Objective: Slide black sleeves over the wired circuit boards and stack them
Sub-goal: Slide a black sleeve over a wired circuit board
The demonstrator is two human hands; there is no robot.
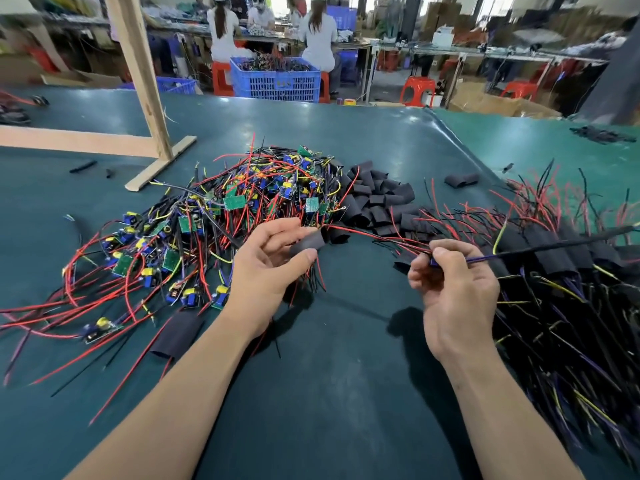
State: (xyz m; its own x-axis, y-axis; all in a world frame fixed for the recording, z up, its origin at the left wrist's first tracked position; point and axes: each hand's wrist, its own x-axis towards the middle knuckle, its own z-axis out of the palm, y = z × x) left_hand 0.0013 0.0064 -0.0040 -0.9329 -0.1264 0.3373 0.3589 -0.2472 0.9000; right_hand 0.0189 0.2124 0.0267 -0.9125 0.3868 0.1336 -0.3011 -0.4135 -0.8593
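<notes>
My left hand (268,263) pinches a black sleeve (308,243) between thumb and fingers, with red and black wires hanging below it. My right hand (450,275) grips a bundle of wires (519,252), purple and black, that stretches off to the right; red wires run from it back toward the sleeve. A heap of bare green circuit boards with red, black and yellow wires (221,216) lies left of my hands. Loose black sleeves (377,199) are piled behind them. Sleeved boards (561,258) are stacked at the right.
A wooden frame (145,98) stands on the green table at the back left. One loose sleeve (178,334) lies beside my left forearm, another (460,179) farther back. Beyond the table are blue crates (277,81), red stools and seated people.
</notes>
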